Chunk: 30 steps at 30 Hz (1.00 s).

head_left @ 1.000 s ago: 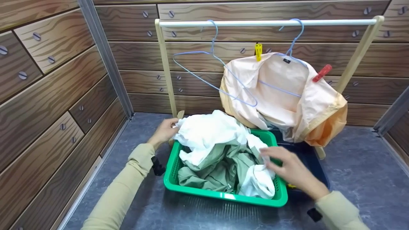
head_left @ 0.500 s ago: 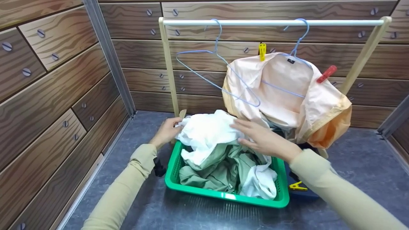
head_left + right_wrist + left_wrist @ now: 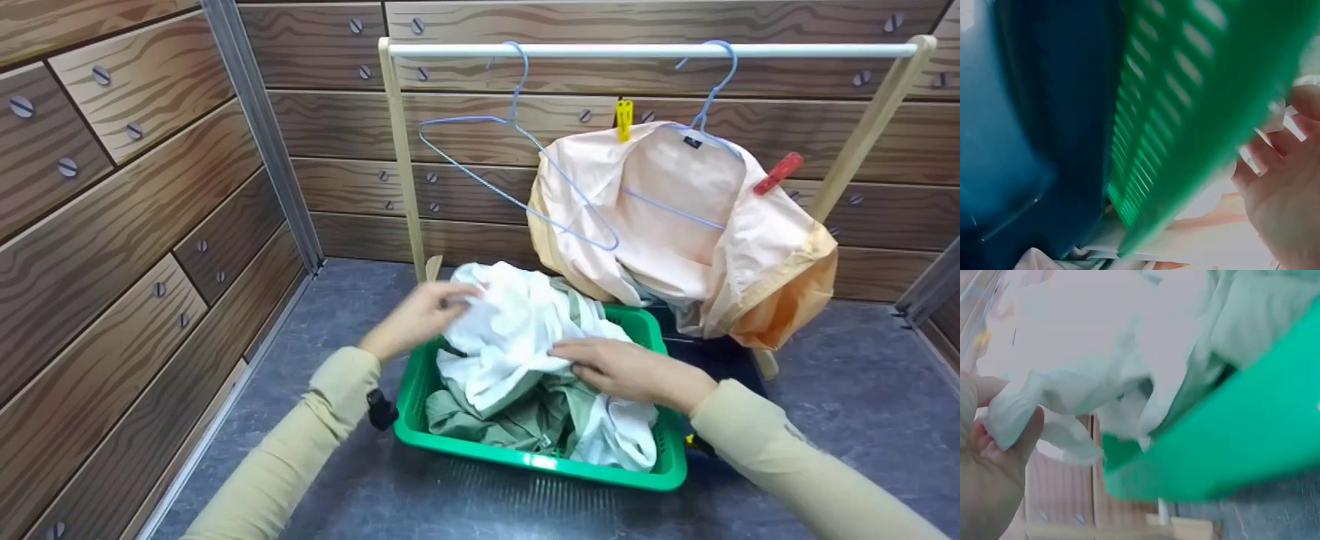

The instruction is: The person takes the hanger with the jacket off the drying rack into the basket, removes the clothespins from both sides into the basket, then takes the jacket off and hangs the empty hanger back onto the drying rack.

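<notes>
In the head view a green plastic basket (image 3: 540,463) holds a heap of crumpled clothes. On top lies a white garment (image 3: 517,307), its folds spilling over a grey-green garment (image 3: 495,424). My left hand (image 3: 420,319) is over the basket's back left corner. Seen from the left wrist, its thumb and fingers pinch an edge of the white cloth (image 3: 1013,410). My right hand (image 3: 630,367) lies over the right half of the heap, fingertips at the white garment. The right wrist view shows that hand's spread fingers (image 3: 1261,152) beyond the basket's slotted side (image 3: 1151,124).
Behind the basket stands a clothes rack (image 3: 645,51). A bare blue hanger (image 3: 517,199) hangs at left; another carries a peach jacket (image 3: 667,240) with a yellow clothespin (image 3: 624,120) and a red clothespin (image 3: 778,173). A dark blue bin (image 3: 1055,112) stands right of the basket.
My left hand has moved right, bringing the white garment's left edge inward. My right hand went from the basket's right side to the heap's top, then down a little. The white cloth is more bunched.
</notes>
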Each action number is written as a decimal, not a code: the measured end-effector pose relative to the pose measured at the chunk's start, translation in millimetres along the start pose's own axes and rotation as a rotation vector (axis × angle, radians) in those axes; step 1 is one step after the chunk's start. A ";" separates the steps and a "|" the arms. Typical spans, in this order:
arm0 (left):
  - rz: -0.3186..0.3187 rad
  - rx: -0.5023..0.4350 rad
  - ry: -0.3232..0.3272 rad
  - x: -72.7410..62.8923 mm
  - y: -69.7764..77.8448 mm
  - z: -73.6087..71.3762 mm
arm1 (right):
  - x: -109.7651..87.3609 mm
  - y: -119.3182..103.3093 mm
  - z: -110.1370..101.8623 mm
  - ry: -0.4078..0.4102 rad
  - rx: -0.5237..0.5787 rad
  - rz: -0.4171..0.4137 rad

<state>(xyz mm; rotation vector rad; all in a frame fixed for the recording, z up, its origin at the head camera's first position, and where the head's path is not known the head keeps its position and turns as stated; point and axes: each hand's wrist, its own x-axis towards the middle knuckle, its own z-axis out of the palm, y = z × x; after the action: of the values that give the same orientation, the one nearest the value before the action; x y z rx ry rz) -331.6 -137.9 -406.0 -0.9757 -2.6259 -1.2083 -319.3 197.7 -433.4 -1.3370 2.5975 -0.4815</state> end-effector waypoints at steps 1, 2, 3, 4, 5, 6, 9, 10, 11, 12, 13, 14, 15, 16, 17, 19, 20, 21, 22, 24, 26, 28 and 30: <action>0.030 0.047 -0.056 0.8 -0.7 5.9 | -2.8 -0.5 2.4 -0.006 0.007 0.000; 0.049 0.098 -0.124 0.2 3.5 10.0 | -5.5 -0.7 4.7 -0.011 0.016 -0.003; 0.075 0.139 -0.186 -0.4 7.0 14.1 | -8.3 -0.6 7.0 -0.019 0.022 0.001; 0.090 0.177 -0.244 -1.1 10.5 17.7 | -11.0 -0.7 8.9 -0.025 0.031 0.005; 0.088 0.197 -0.301 -1.9 13.8 21.0 | -13.8 -0.6 10.7 -0.029 0.039 0.011; 0.075 0.215 -0.354 -2.8 17.1 24.0 | -16.4 -0.8 12.1 -0.035 0.052 0.017; -0.047 0.213 -0.506 -5.6 25.7 31.4 | -23.2 -1.5 14.6 -0.060 0.102 0.040; -0.096 0.214 -0.552 -6.4 27.9 33.6 | -24.7 -1.5 15.2 -0.065 0.113 0.038; -0.141 0.221 -0.597 -7.2 30.0 35.7 | -25.9 -1.6 15.5 -0.072 0.123 0.037; -0.179 0.234 -0.641 -7.7 31.5 37.7 | -26.9 -1.9 15.4 -0.080 0.134 0.037; -0.212 0.245 -0.682 -8.0 32.6 39.8 | -27.6 -2.1 14.9 -0.087 0.142 0.041; -0.236 0.258 -0.716 -8.3 33.2 41.5 | -28.1 -2.3 13.9 -0.091 0.149 0.047; -0.253 0.262 -0.743 -8.5 33.9 42.3 | -28.5 -2.3 12.5 -0.091 0.160 0.055; -0.262 0.263 -0.766 -8.5 34.6 42.4 | -28.8 -2.0 10.5 -0.077 0.166 0.060; -0.260 0.256 -0.780 -8.4 34.7 41.6 | -29.3 -1.7 8.0 -0.053 0.174 0.068; -0.244 0.215 -0.770 -7.8 34.3 36.7 | -30.1 0.3 2.0 0.033 0.191 0.088; -0.235 0.189 -0.748 -7.0 34.2 32.4 | -30.4 1.7 -1.3 0.096 0.197 0.097; -0.229 0.155 -0.714 -6.0 34.0 27.0 | -30.5 3.5 -4.6 0.169 0.196 0.109; -0.228 0.113 -0.669 -4.5 33.5 21.0 | -30.4 5.6 -8.1 0.248 0.193 0.123; -0.238 0.042 -0.546 -0.4 32.1 7.5 | -29.3 10.7 -14.2 0.388 0.193 0.167; -0.259 -0.018 -0.392 4.9 29.5 -5.4 | -26.9 16.5 -18.8 0.480 0.198 0.213; -0.264 -0.038 -0.226 11.0 24.7 -15.0 | -23.2 22.8 -20.8 0.513 0.193 0.242; -0.263 -0.016 -0.095 16.8 17.9 -20.0 | -18.7 28.6 -20.1 0.488 0.178 0.255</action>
<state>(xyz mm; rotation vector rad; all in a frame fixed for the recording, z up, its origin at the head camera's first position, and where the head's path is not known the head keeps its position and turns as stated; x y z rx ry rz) -337.9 -134.9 -375.2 -0.7225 -2.8963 -1.2636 -336.2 232.6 -424.9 -0.8979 2.9529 -1.0768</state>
